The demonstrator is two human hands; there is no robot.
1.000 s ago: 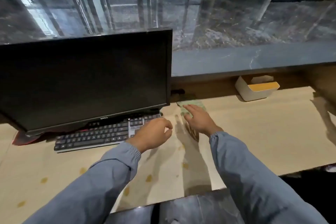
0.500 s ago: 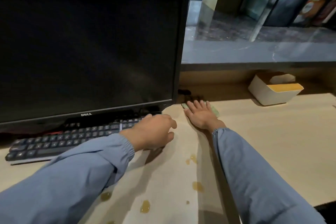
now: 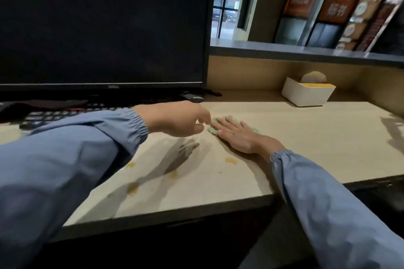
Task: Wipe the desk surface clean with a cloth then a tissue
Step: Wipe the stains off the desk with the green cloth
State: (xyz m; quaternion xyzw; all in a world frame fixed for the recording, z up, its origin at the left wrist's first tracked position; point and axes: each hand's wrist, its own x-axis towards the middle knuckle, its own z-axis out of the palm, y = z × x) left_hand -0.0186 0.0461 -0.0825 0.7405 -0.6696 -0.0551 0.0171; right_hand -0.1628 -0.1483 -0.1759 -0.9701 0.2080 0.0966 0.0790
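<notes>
- We press our right hand (image 3: 238, 135) flat on the green cloth (image 3: 212, 130), palm down, with the fingers straight and slightly fanned.
- The cloth lies on the pale wooden desk (image 3: 306, 137), just right of the monitor's lower corner. Only its edges show, past the fingertips and beside the back of the hand.
- Our left hand (image 3: 177, 119) hangs above the desk with its fingers loosely curled and nothing in them. Its fingertips are just beside the cloth's left edge, and we cannot tell if they touch it.
- The left hand's shadow falls on the wood beneath it.
- Amber spills dot the desk nearer to us than the cloth. One drop (image 3: 231, 160) sits just beside the right wrist.
- A larger blot (image 3: 132, 188) lies towards the front edge, and two smaller spots (image 3: 130, 164) (image 3: 173, 174) lie between them.
- A dark monitor (image 3: 102, 26) fills the upper left, and a black keyboard (image 3: 43, 117) sits under it, partly hidden by our left sleeve (image 3: 87, 144).
- A white tissue box (image 3: 306, 94) with a yellow top stands at the back of the desk, well apart from the cloth. A tissue (image 3: 313, 77) pokes out of it.
- Both arms wear blue sleeves with elastic cuffs.
- A dark counter ledge (image 3: 306, 51) runs above the back panel.
</notes>
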